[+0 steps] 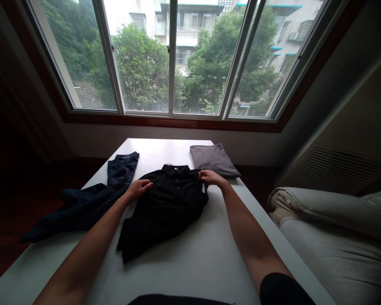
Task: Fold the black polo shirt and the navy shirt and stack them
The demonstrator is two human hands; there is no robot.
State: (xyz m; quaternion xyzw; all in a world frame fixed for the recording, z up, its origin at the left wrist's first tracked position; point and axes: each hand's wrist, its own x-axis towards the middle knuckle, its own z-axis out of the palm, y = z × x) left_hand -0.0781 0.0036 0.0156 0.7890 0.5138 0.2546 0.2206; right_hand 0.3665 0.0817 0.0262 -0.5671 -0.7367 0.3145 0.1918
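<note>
A black polo shirt lies front up on the white table, its collar towards the window and its lower part skewed to the left. My left hand is at the shirt's left shoulder, fingers closed on the cloth. At the opposite shoulder, my right hand pinches the fabric near the sleeve. A small pale strip shows just below the right fingers; I cannot make out what it is.
Dark blue trousers lie spread along the table's left side and hang past its edge. A folded grey cloth sits at the far right corner of the white table. Right of the table stands a pale sofa; a window is ahead.
</note>
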